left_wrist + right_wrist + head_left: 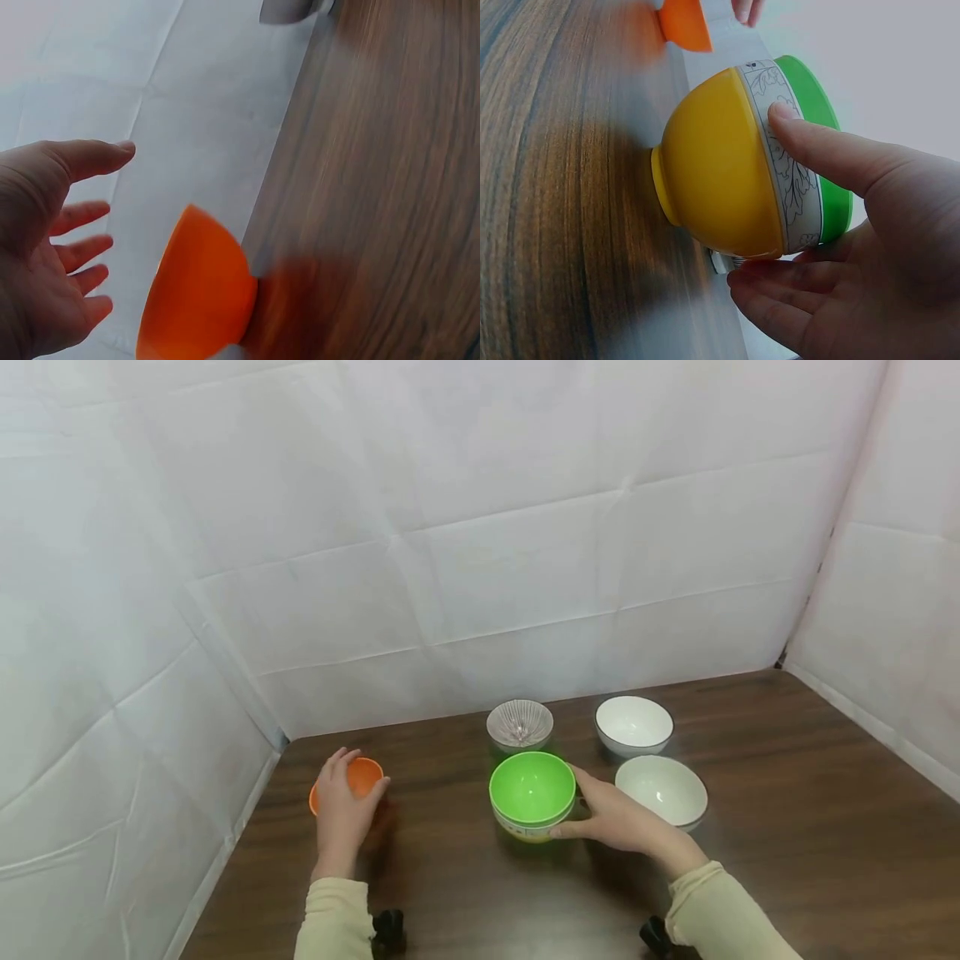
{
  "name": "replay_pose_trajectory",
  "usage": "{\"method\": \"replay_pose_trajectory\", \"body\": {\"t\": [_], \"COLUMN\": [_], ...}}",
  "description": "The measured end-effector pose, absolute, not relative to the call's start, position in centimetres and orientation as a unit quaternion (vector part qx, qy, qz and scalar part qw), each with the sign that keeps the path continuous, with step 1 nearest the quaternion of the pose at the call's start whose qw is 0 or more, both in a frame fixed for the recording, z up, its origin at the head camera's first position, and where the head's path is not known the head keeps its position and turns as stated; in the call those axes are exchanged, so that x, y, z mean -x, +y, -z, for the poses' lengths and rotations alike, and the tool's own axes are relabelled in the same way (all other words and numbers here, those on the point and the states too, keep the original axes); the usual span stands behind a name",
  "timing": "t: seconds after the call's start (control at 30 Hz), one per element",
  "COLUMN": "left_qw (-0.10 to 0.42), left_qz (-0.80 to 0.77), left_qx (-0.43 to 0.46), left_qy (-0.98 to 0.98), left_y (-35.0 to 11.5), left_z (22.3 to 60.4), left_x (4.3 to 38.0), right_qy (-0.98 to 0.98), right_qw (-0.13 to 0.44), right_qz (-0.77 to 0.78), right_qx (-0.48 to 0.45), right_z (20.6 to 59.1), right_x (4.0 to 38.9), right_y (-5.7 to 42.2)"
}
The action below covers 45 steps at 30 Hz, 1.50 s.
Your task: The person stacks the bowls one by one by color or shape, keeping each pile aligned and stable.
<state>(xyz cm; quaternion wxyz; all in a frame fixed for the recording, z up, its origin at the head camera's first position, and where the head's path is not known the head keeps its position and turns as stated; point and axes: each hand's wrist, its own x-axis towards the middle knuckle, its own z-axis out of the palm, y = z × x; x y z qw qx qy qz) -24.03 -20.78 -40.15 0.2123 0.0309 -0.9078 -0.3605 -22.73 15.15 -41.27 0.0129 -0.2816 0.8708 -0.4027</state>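
Note:
At the left of the table, an orange bowl [363,777] stands upright with my left hand [341,814] over its near side. In the left wrist view the fingers are loosely spread and a gap separates them from the orange bowl's rim. My right hand [618,817] holds a stack of bowls from its right side. On top sits a green bowl [531,787]; below it shows a white band with a grey leaf pattern [793,180], then a yellow bowl [712,165] at the bottom. The right thumb presses the band, with the fingers on the opposite side.
Behind the stack stands a small grey-striped bowl [520,727]. To the right are two white bowls, one farther back [634,723] and one nearer [662,789], close to my right wrist. A white sheet wall [480,593] borders the brown wooden table [465,902] at the back and sides.

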Motion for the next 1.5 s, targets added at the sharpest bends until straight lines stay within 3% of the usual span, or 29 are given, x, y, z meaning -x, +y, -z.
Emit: {"method": "replay_pose_trajectory", "body": {"t": [0.37, 0.77, 1.5], "left_qw": [0.159, 0.094, 0.139], "left_qz": [0.350, 0.355, 0.384], "left_qx": [-0.119, -0.142, -0.128], "left_qy": [-0.916, -0.919, -0.904], "left_y": [-22.9, -23.7, -23.7], "left_z": [41.0, 41.3, 41.5], "left_x": [23.5, 23.3, 23.4], "right_qy": [0.872, 0.876, 0.878], "right_qw": [0.021, 0.017, 0.019], "right_qz": [0.403, 0.395, 0.395], "right_qx": [0.278, 0.276, 0.270], "right_z": [41.2, 41.0, 40.9], "right_x": [22.6, 22.9, 22.7], "right_y": [14.9, 15.0, 15.0]}}
